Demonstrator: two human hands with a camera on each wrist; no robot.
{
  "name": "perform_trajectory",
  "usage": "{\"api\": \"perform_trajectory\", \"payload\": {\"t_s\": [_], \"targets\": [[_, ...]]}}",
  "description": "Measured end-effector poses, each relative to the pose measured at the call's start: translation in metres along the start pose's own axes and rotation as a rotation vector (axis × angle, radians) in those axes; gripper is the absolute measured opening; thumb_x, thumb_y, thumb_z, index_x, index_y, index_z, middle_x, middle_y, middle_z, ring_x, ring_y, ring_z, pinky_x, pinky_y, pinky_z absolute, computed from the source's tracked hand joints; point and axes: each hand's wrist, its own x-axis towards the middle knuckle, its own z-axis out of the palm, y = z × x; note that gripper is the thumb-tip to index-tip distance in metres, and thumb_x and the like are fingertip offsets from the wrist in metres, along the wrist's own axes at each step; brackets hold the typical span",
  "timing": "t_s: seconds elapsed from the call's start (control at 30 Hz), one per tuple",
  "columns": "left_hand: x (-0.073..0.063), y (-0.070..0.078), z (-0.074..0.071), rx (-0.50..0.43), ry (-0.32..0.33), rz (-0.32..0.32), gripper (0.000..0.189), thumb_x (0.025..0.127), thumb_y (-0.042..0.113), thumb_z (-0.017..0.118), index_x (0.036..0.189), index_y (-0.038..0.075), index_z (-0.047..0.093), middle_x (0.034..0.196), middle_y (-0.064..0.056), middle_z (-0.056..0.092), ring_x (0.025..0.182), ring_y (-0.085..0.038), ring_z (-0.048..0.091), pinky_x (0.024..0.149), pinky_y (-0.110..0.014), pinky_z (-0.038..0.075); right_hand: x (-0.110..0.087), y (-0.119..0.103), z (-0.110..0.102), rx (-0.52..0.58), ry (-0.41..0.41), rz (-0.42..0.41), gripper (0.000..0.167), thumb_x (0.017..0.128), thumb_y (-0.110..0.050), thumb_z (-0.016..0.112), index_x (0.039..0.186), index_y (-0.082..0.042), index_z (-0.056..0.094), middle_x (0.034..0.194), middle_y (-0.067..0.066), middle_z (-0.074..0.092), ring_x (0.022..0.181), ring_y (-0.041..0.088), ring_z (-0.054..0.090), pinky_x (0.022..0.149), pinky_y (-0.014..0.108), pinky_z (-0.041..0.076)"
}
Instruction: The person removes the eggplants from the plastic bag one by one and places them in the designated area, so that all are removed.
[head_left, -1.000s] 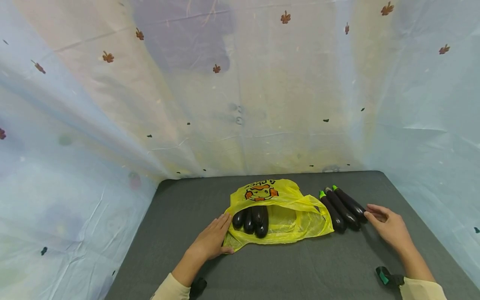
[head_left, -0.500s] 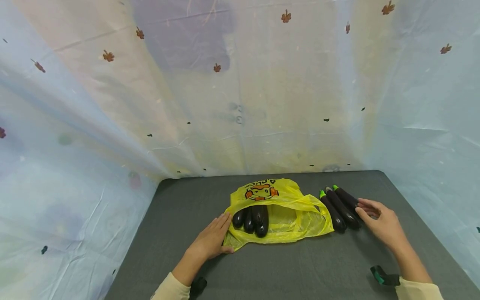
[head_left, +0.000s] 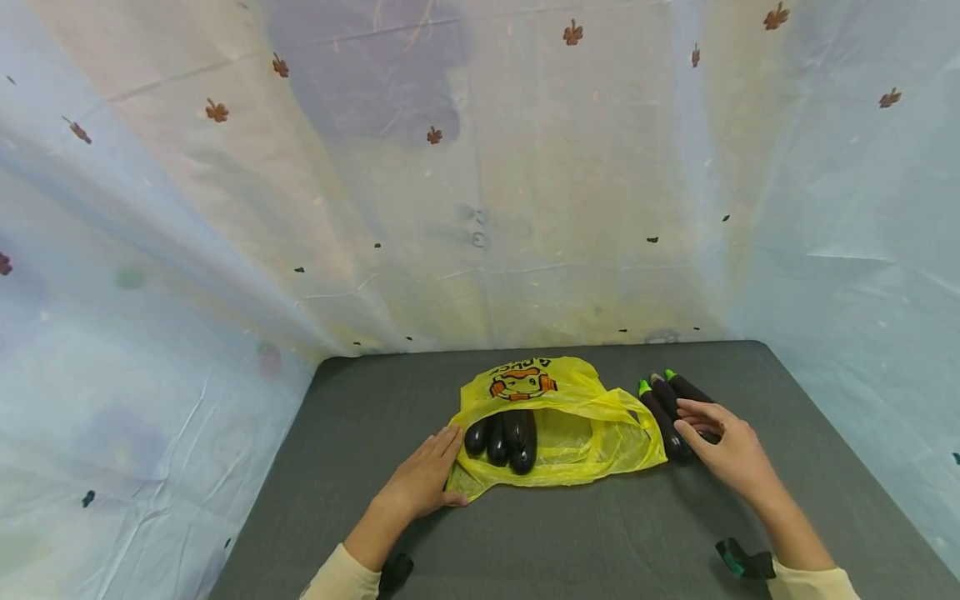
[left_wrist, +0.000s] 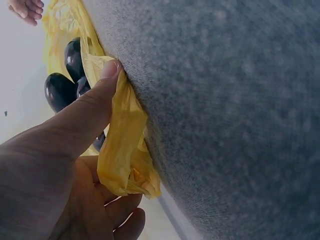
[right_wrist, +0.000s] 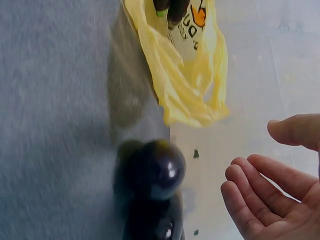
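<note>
A yellow plastic bag (head_left: 577,385) with a printed duck face lies on its side, its mouth facing me. Several dark eggplants (head_left: 522,454) rest inside at its left end. My left hand (head_left: 422,477) holds the bag's left edge; the left wrist view shows the thumb (left_wrist: 102,87) over the yellow film, fingers on the other side. Three more eggplants (head_left: 660,417) with green or dark stem ends lie side by side right of the bag. My right hand (head_left: 726,446) hovers over their near ends, fingers apart from the thumb and holding nothing; it partly hides two of them.
The grey cloth-covered table (head_left: 555,542) ends at a back edge close behind the bag. Pale patterned sheeting (head_left: 480,208) hangs behind and on both sides. Black straps (head_left: 742,558) are at both wrists.
My right hand has moved left, from the rightmost eggplant's near end across the row towards the bag. The left hand, bag and eggplants look unmoved.
</note>
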Motion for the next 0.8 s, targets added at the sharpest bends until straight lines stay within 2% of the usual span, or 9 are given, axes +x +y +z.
{"api": "perform_trajectory", "payload": {"t_s": [0.07,0.27,0.3,0.4,0.57,0.8], "targets": [[0.001,0.000,0.000,0.000,0.000,0.000,0.105,0.090,0.047,0.086,0.166,-0.002,0.033,0.173,-0.020,0.032,0.161,-0.036,0.031,0.131,-0.050,0.029,0.000,-0.004,0.004,0.013,-0.004,-0.012,0.041,0.103,-0.016,0.075,0.141,-0.001,0.068,0.124,0.016,0.074,0.103,0.009,0.069,0.083,0.023,0.060],[0.001,0.000,0.000,-0.001,-0.004,-0.001,0.105,0.090,0.047,0.086,0.166,-0.002,0.034,0.173,-0.020,0.032,0.160,-0.037,0.031,0.131,-0.050,0.029,-0.001,-0.015,0.016,0.040,-0.019,-0.047,0.040,0.102,-0.014,0.076,0.139,-0.001,0.069,0.122,0.013,0.073,0.102,0.010,0.069,0.085,0.034,0.063],[0.001,0.000,0.000,-0.003,-0.003,-0.001,0.105,0.090,0.047,0.086,0.166,-0.002,0.034,0.173,-0.020,0.032,0.160,-0.037,0.031,0.131,-0.050,0.029,-0.001,-0.016,0.018,0.046,-0.021,-0.054,0.040,0.102,-0.014,0.077,0.139,-0.001,0.069,0.121,0.012,0.073,0.101,0.008,0.068,0.085,0.033,0.063],[0.001,0.000,-0.001,-0.009,-0.002,-0.001,0.106,0.089,0.046,0.087,0.166,-0.002,0.034,0.173,-0.020,0.032,0.160,-0.037,0.031,0.131,-0.051,0.029,-0.002,-0.020,0.024,0.052,-0.023,-0.067,0.040,0.102,-0.015,0.077,0.138,-0.002,0.070,0.121,0.012,0.073,0.102,0.015,0.070,0.087,0.031,0.062],[0.000,0.000,-0.001,-0.016,-0.001,0.001,0.106,0.088,0.045,0.088,0.166,-0.003,0.034,0.173,-0.020,0.032,0.161,-0.037,0.030,0.131,-0.051,0.029,-0.003,-0.029,0.031,0.032,-0.012,-0.078,0.039,0.101,-0.015,0.078,0.137,-0.002,0.071,0.121,0.012,0.073,0.105,0.030,0.071,0.090,0.042,0.062],[0.001,0.000,0.000,0.004,0.007,0.013,0.106,0.088,0.045,0.088,0.165,-0.003,0.035,0.173,-0.019,0.033,0.161,-0.036,0.030,0.131,-0.050,0.029,-0.002,-0.042,0.038,0.068,-0.035,-0.082,0.039,0.100,-0.012,0.079,0.137,-0.002,0.071,0.123,0.010,0.073,0.108,0.032,0.072,0.092,0.052,0.061]]}}
